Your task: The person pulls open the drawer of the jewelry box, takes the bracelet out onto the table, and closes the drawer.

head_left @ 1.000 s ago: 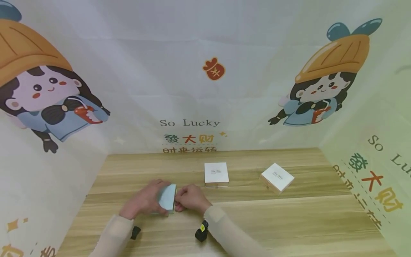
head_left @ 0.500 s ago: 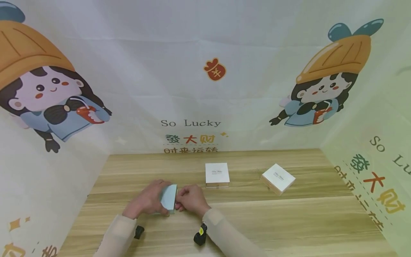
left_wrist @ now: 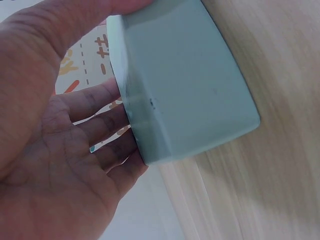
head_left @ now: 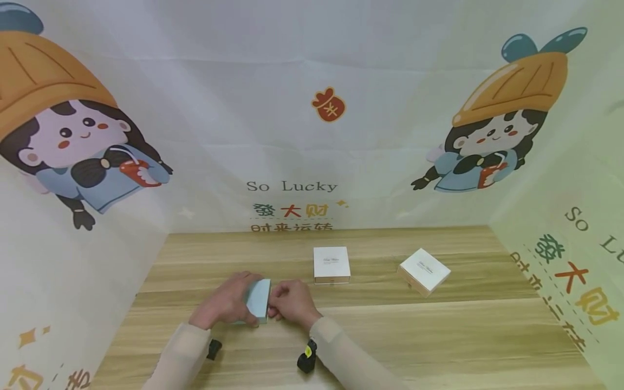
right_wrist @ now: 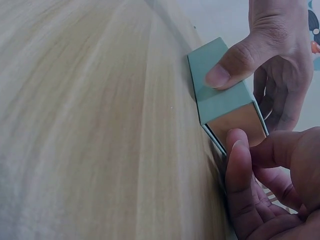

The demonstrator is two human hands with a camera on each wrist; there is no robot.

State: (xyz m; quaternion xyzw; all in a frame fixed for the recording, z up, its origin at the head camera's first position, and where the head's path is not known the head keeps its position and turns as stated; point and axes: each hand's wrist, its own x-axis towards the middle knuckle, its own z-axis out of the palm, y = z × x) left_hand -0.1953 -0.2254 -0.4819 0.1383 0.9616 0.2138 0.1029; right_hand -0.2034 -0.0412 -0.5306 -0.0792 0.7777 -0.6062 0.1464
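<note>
From where I stand, the pale green rectangular cardboard box (head_left: 258,301) is on or just above the wood-grain tabletop (head_left: 414,336), between the two hands. The left hand (head_left: 230,299) grips it across its width: the thumb presses flat on the near narrow side; the other fingers, slightly spread, bear on the opposite side. The tan end face (right_wrist: 242,119) is directed at the right hand (head_left: 294,303). There, the right thumb and index finger converge at this face, remaining fingers curled; whether they pinch a part of it cannot be told. Beyond the right hand sits a white square box (head_left: 331,264); a second white box (head_left: 425,270), turned at an angle, sits farther right.
</note>
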